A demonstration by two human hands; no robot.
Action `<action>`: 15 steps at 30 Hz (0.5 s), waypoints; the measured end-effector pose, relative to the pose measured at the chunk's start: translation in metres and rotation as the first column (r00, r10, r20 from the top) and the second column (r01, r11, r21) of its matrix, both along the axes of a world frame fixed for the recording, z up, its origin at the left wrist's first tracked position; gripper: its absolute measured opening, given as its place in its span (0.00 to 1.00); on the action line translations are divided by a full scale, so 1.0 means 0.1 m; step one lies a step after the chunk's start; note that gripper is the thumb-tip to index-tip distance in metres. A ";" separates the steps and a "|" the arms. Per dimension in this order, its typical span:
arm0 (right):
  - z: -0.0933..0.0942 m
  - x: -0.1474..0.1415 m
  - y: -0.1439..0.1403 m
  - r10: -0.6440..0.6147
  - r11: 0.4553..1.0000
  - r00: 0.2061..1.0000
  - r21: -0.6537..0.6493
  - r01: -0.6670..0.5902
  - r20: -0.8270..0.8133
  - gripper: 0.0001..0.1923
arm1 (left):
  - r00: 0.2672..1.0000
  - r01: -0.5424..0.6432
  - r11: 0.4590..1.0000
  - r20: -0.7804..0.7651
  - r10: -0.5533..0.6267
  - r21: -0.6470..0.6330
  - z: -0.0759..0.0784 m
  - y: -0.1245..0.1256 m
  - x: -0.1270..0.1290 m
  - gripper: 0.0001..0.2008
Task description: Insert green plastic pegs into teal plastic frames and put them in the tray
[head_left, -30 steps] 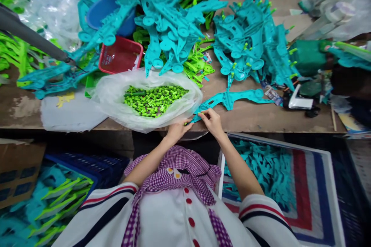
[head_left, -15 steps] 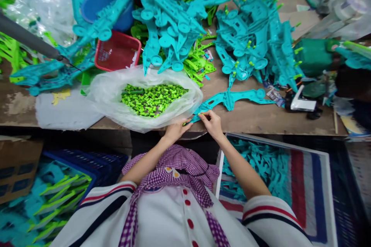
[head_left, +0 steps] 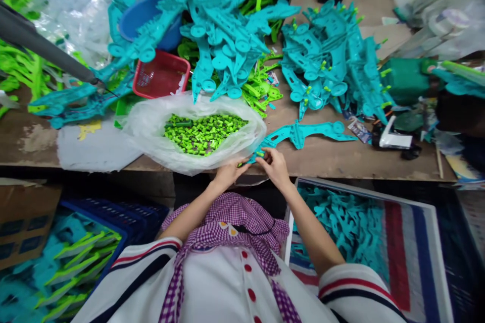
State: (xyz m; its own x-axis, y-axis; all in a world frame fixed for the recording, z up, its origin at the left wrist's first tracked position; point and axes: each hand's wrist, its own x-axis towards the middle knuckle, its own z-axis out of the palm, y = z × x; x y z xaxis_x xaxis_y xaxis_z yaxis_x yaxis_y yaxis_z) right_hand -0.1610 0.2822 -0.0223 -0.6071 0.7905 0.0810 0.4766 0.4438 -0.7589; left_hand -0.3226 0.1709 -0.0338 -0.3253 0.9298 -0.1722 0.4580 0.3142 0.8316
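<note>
Left hand and right hand meet at the near edge of the worktop; both pinch the near tip of a long teal plastic part, fingers narrow around it; whether a small green piece sits between the fingers cannot be told. The teal part lies flat, running away to the right; just left of it, touching the left hand, an open clear bag holds small green pieces. Farther back: a red basket, a blue bowl, heaped teal parts.
</note>
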 end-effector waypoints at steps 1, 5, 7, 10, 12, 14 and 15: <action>0.09 -0.02 -0.03 -0.021 1.000 0.999 0.012 0.022 -0.025 0.24 | 1.000 -0.019 1.000 0.009 0.019 -0.014 0.02 -0.02 -0.03 0.11; 0.62 -0.32 -0.08 -0.260 0.957 0.922 0.049 0.285 -0.287 0.21 | 0.971 -0.201 0.979 0.133 0.199 0.007 0.16 -0.11 -0.13 0.13; 0.90 -0.52 -0.06 -0.274 0.947 0.876 0.046 0.317 -0.398 0.21 | 0.876 -0.351 0.936 0.342 0.340 -0.031 0.29 -0.13 -0.12 0.16; 1.10 -0.66 -0.15 -0.107 0.991 0.915 0.038 0.131 -0.389 0.17 | 0.546 -0.452 0.868 0.707 0.450 -0.203 0.49 -0.15 -0.07 0.14; 1.04 -0.61 -0.33 0.090 0.996 0.959 0.035 -0.084 -0.270 0.13 | 0.332 -0.424 0.859 0.833 0.443 -0.287 0.59 -0.16 -0.02 0.14; 0.87 -0.51 -0.54 0.233 0.972 0.966 0.050 -0.229 -0.109 0.12 | 0.204 -0.388 0.861 0.881 0.428 -0.328 0.66 -0.16 0.05 0.16; 0.77 -0.45 -0.63 0.257 0.965 0.966 0.065 -0.255 -0.037 0.13 | 0.166 -0.371 0.864 0.891 0.422 -0.340 0.68 -0.15 0.08 0.18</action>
